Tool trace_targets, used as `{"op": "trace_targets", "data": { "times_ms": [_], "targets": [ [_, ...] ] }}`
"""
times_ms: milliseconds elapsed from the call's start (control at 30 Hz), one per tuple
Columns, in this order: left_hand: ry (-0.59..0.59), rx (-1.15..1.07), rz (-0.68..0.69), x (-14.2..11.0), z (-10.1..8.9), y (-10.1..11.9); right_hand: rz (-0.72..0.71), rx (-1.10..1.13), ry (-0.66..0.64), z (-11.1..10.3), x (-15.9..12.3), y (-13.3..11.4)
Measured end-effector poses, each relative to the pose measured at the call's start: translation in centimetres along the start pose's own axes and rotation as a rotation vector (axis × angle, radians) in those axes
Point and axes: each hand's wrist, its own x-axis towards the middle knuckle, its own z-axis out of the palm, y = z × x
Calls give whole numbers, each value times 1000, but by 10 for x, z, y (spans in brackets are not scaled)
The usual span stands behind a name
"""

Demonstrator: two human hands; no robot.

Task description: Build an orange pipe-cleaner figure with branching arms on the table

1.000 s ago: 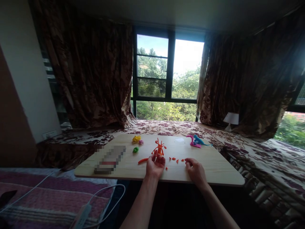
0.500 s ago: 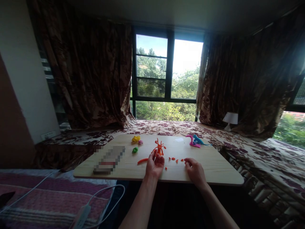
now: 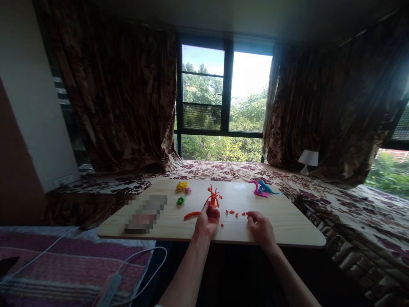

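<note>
w/ l hand (image 3: 207,223) palm-up, curled at base of orange figure (image 3: 214,199), 12 o'clock of palm | w/ r hand (image 3: 262,228) part-curled by orange bits (image 3: 231,212), 3 o'clock end | can't tell if gripping | prob. steadying, picking bit; next needs light r pinch

On my feed the body I see is two slim arms, bare along the left forearm (image 3: 188,270) and right forearm (image 3: 289,268), each narrowing smoothly to the wrist. The left hand (image 3: 207,221) and right hand (image 3: 261,227) are bare too, with slender fingers. By the left forearm, at my view's bottom edge, sits a pale sliver (image 3: 158,305), too small for me to identify as a sleeve.
</note>
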Motion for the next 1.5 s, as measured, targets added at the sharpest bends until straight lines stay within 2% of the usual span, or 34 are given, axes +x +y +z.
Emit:
{"op": "trace_targets", "data": {
  "times_ms": [367, 733, 967, 1133, 1333, 1433, 1500],
  "targets": [
    [31, 14, 7, -10, -4, 3, 3, -3, -20, 0, 1, 0],
    [70, 78, -34, 1, 1, 3, -12, -5, -6, 2, 0, 3],
    [96, 81, -32, 0, 6, 5, -10, -5, -7, 2, 0, 4],
    [96, 88, -61, -15, 1, 8, -9, -7, -5, 2, 0, 3],
    [48, 152, -93, -48, -17, 11, 6, 11, -12, 2, -1, 3],
    [37, 322, 11, -62, -27, 15, 33, 44, -20, 0, 0, 3],
    [37, 510, 202, -66, -31, 22, 47, 87, -39, -1, 0, 3]
  ]
}}
